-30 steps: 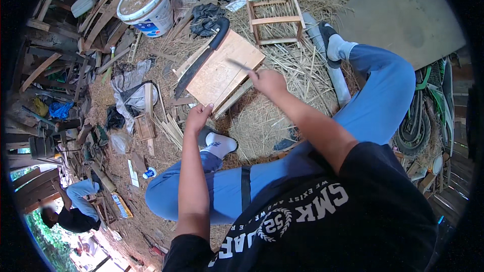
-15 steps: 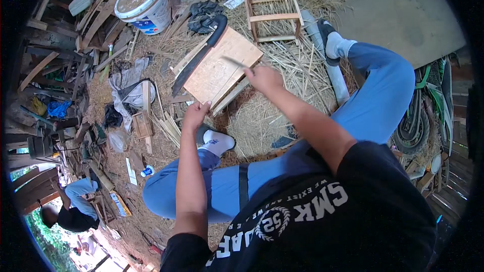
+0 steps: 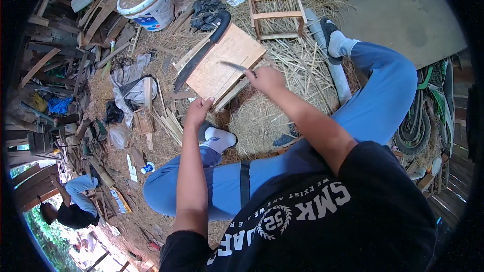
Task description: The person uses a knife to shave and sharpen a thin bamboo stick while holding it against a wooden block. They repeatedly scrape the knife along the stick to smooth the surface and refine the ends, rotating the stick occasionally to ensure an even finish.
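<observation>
My right hand (image 3: 267, 79) is closed round the handle of a knife (image 3: 233, 65), its blade pointing left over a low wooden board (image 3: 222, 65). My left hand (image 3: 198, 112) is at the board's near corner, thumb and finger pinched together. A thin strip (image 3: 228, 86) runs from those fingertips up the board toward the knife; its held end is mostly hidden. Along the board's left side lies a machete (image 3: 196, 60) with a black handle, touched by neither hand.
Beyond the board stands a small wooden frame (image 3: 275, 15) on straw. A white bucket (image 3: 151, 10) stands at the far left. A grey pipe (image 3: 330, 60) lies beside my right foot. Wood scraps pile up along the left; another person (image 3: 75, 211) sits at the lower left.
The knife and right hand have shifted slightly on the board, the blade now lying a little flatter. My left hand keeps its pinch at the near corner. The whole view has shifted slightly.
</observation>
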The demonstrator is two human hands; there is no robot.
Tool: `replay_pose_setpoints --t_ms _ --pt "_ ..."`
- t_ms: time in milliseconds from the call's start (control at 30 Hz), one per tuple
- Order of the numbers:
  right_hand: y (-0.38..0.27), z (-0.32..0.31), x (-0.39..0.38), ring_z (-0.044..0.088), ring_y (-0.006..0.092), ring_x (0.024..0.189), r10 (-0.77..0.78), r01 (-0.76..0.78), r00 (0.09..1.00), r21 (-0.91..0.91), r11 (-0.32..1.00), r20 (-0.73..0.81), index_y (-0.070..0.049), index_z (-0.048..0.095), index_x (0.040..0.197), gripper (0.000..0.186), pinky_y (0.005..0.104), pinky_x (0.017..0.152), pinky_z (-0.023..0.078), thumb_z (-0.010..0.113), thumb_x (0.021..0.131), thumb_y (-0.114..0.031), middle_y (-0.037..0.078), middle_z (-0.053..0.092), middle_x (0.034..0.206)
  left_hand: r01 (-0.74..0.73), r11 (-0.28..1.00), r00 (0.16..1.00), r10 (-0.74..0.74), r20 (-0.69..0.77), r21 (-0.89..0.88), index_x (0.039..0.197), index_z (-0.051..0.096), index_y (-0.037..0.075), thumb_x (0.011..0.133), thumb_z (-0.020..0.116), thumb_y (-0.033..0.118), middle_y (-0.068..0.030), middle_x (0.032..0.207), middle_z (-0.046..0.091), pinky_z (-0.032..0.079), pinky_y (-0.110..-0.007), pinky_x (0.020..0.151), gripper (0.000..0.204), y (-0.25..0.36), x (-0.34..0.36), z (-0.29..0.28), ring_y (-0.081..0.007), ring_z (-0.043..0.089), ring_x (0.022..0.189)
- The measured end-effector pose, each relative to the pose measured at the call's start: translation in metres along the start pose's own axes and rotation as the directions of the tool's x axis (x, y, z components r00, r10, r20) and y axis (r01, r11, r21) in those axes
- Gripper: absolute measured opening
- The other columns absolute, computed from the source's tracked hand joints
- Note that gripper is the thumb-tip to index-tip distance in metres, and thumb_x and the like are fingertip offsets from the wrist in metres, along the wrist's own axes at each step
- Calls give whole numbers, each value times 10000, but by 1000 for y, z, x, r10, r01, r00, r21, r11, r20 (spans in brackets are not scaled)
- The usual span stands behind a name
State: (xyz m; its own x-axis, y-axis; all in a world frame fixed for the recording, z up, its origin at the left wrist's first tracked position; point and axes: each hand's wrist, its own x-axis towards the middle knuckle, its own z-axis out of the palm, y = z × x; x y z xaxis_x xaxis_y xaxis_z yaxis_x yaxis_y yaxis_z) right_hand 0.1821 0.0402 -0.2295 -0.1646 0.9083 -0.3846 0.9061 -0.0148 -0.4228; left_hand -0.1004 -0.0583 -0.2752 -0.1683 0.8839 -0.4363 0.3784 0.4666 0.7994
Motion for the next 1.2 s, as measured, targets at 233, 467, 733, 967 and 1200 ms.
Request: replay_pose_setpoints --t_ms 233,467,733,967,1200 --pt "5 6 0 734 371 884 -21 21 1000 -26 999 3 -84 789 935 658 485 805 573 424 990 -628 177 754 928 -2 995 1000 4 -21 97 646 501 102 920 765 374 53 609 469 332 -304 518 467 -9 3 -2 -78 374 578" --pt "13 7 8 728 368 917 -64 64 997 -16 998 -31 -67 785 947 685 472 866 561 387 1004 -622 182 753 946 -59 998 998 60 -12 29 653 507 100 921 762 385 58 600 447 332 -306 519 466 -24 14 -3 -79 365 578" --pt "10 1 0 730 370 916 -67 71 995 56 996 -67 -31 779 968 707 486 840 566 382 1011 -614 218 743 944 2 998 1000 -2 -5 67 658 504 107 925 759 388 61 607 445 341 -300 533 464 -6 5 -1 -80 370 592" --pt "6 1 4 725 372 948 56 -52 998 159 986 -17 -59 780 958 703 496 829 561 397 983 -649 195 750 970 -7 995 1000 8 -11 102 657 495 105 922 755 419 50 618 461 349 -304 538 486 -8 3 -4 -85 374 598" --pt "8 -1 2 738 338 860 120 -112 992 133 985 -50 -78 783 905 690 485 798 575 392 1012 -635 194 743 879 55 989 998 -54 -11 135 661 499 96 913 760 430 34 611 452 358 -322 545 493 -8 0 -5 -98 382 597"
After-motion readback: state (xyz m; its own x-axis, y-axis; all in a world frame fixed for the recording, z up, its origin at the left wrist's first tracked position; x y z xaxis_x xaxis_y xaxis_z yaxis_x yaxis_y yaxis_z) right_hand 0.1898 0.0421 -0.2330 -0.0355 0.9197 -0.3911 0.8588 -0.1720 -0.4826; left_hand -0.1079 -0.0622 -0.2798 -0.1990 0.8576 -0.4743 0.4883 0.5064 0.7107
